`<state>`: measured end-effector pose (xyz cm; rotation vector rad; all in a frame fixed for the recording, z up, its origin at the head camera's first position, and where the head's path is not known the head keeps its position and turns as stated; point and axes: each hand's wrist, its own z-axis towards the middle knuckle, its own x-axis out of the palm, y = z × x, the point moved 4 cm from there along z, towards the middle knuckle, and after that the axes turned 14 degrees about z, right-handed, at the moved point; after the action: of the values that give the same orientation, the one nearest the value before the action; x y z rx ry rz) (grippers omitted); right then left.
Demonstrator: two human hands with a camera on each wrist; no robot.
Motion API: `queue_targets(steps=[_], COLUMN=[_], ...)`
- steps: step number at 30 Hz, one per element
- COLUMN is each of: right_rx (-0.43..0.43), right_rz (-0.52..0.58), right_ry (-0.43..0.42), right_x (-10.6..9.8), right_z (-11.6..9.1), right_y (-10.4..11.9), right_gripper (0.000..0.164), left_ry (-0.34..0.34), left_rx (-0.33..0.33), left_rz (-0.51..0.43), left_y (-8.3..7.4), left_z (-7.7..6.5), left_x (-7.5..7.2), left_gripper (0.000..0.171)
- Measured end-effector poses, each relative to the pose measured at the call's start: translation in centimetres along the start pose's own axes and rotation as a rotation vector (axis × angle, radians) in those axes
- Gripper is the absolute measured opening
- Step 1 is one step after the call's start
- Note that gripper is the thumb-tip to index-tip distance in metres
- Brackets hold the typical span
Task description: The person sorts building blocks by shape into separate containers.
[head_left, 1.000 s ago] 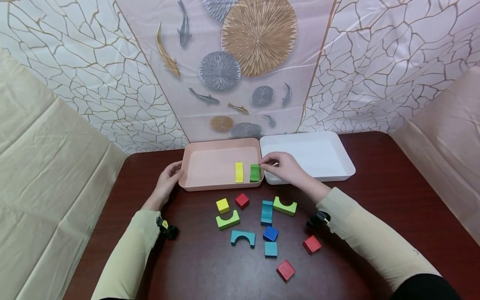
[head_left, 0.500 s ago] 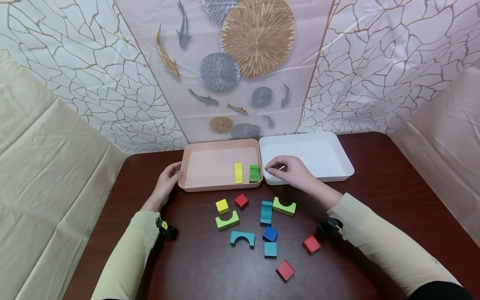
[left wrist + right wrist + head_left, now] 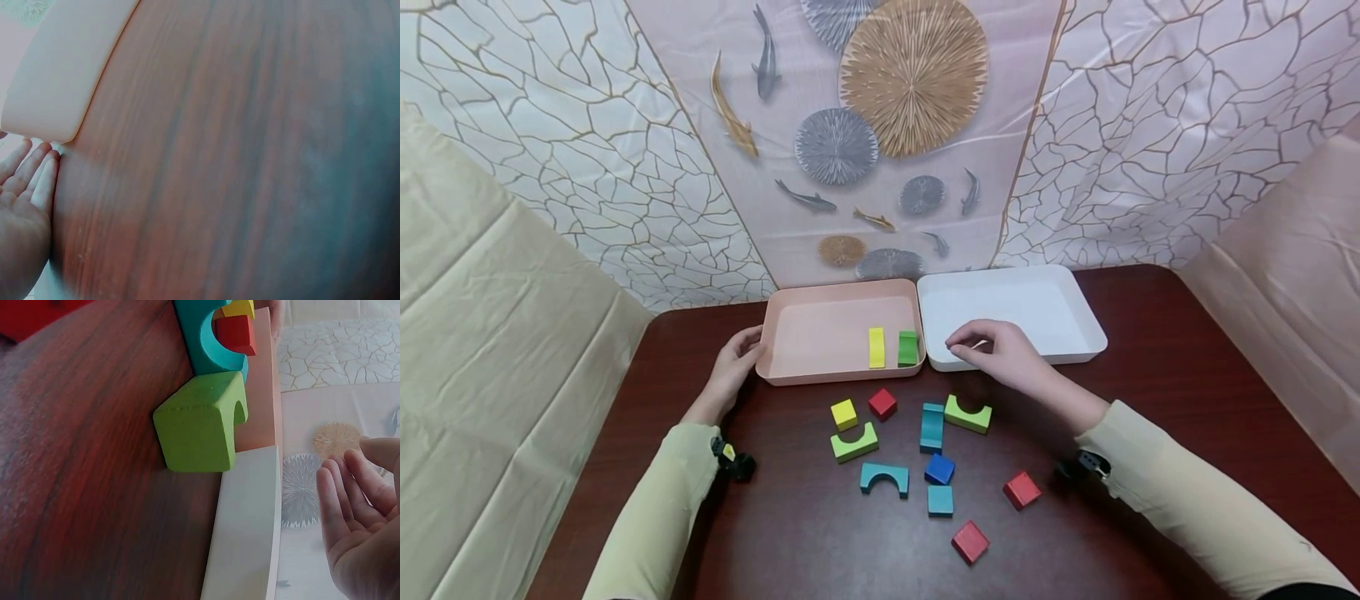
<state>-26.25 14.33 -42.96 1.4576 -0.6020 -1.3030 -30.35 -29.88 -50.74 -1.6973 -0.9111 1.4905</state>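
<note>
At the left end of the pink tray (image 3: pixel 820 371), my left hand (image 3: pixel 730 371) rests its fingertips against the outer wall. The left wrist view shows that hand's fingers (image 3: pixel 44 181) fairly straight by the tray's corner. My right hand (image 3: pixel 1000 354) hovers over the front left part of the white tray (image 3: pixel 1037 304), fingers loosely bent and holding nothing. Inside the pink tray lie a yellow arch block (image 3: pixel 877 347) and a green arch block (image 3: pixel 907 348), near its right wall. A light green arch block (image 3: pixel 967 415) lies on the table in front of the white tray.
On the dark table (image 3: pixel 805 542) lie several loose blocks: a yellow cube (image 3: pixel 844 414), red cubes such as this red cube (image 3: pixel 882 403), another light green arch (image 3: pixel 854 444), teal arches including a teal arch (image 3: pixel 884 478), a blue cube (image 3: pixel 939 468) and a teal cube (image 3: pixel 940 501).
My right hand has moved right, from beside the green arch block at the pink tray's edge to above the white tray. The left hand stays in place.
</note>
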Motion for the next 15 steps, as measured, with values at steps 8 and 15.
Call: queue_targets(steps=[8, 15], right_rx=[0.014, 0.027], right_rz=[0.009, 0.005], right_ry=[-0.029, -0.038], right_x=[-1.0, -1.6], right_z=[-1.2, -2.0], right_y=[-0.6, -1.5], right_gripper=[0.017, 0.017], left_ry=[0.003, -0.003], left_rx=[0.001, 0.001], left_rz=[-0.011, -0.01], left_y=[0.0, 0.1], left_z=[-0.1, -0.1], left_x=[0.0, 0.0], left_gripper=[0.056, 0.056])
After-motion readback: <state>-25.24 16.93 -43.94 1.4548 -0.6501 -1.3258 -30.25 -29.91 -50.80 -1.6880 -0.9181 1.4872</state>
